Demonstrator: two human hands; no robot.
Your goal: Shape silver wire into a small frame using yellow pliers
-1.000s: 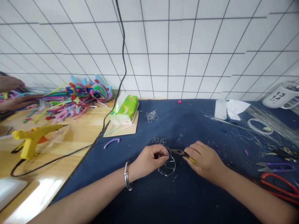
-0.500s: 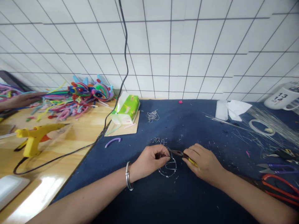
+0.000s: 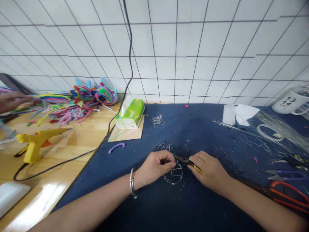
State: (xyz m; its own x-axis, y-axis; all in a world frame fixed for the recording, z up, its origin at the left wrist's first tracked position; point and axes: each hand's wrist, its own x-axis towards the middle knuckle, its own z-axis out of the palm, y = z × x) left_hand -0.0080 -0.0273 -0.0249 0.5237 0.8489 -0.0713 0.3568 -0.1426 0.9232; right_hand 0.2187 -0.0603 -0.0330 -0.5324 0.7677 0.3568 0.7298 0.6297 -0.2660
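My left hand [image 3: 158, 164] pinches the upper left side of a round wire frame [image 3: 181, 176], which has small knots or joints along its ring. In my right hand [image 3: 209, 169] are pliers [image 3: 184, 159] with yellow on the handles. Their dark jaws point left and reach the wire beside my left fingertips; whether they grip it I cannot tell. Just beyond my left hand lie short bent wire pieces [image 3: 164, 146] on the dark blue cloth [image 3: 193, 206]. Farther back sits a small tangle of wire [image 3: 158, 120].
At left are a yellow glue gun [image 3: 36, 143], colourful pipe cleaners [image 3: 65, 112] and another person's hand [image 3: 15, 101]. A tissue pack [image 3: 131, 112] stands behind a purple strip [image 3: 116, 147]. Straight wires [image 3: 285, 130], a mug [image 3: 291, 101], purple snips [image 3: 287, 175] and red-handled shears [image 3: 287, 193] lie right.
My hands stay nearly in place, with the pliers shifted very slightly. The other person's hand at the far left has moved further left.
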